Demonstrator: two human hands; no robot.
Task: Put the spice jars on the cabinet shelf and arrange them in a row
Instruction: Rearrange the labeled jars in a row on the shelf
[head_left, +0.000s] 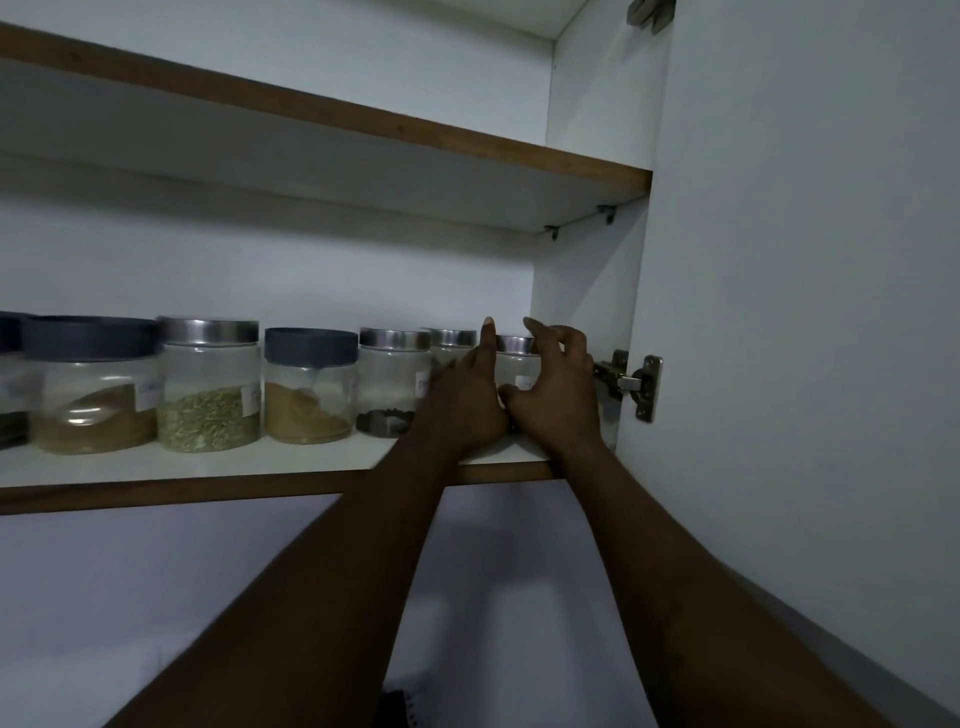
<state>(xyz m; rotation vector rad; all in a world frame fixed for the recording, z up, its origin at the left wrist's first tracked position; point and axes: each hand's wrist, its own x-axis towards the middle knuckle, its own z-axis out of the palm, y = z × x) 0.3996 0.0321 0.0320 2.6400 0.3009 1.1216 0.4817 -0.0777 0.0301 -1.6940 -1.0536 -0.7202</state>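
Several clear spice jars stand in a row on the white cabinet shelf (208, 467). From the left: a dark-lidded jar of brown powder (93, 389), a steel-lidded jar of green seeds (208, 395), a second dark-lidded jar of brown powder (309, 389), a steel-lidded jar with dark contents (389, 379), and a steel-lidded jar (453, 339) mostly behind my hands. At the right end, my right hand (558, 389) curls around the last steel-lidded jar (515, 345). My left hand (465, 400) lies against that jar's left side, index finger straight up.
Another jar (8, 384) is cut off at the left edge. A bare upper shelf (363, 124) runs close above the jars. The cabinet's side wall (582, 291) stands just right of my right hand, with a metal hinge (631, 384) and the open door (805, 312).
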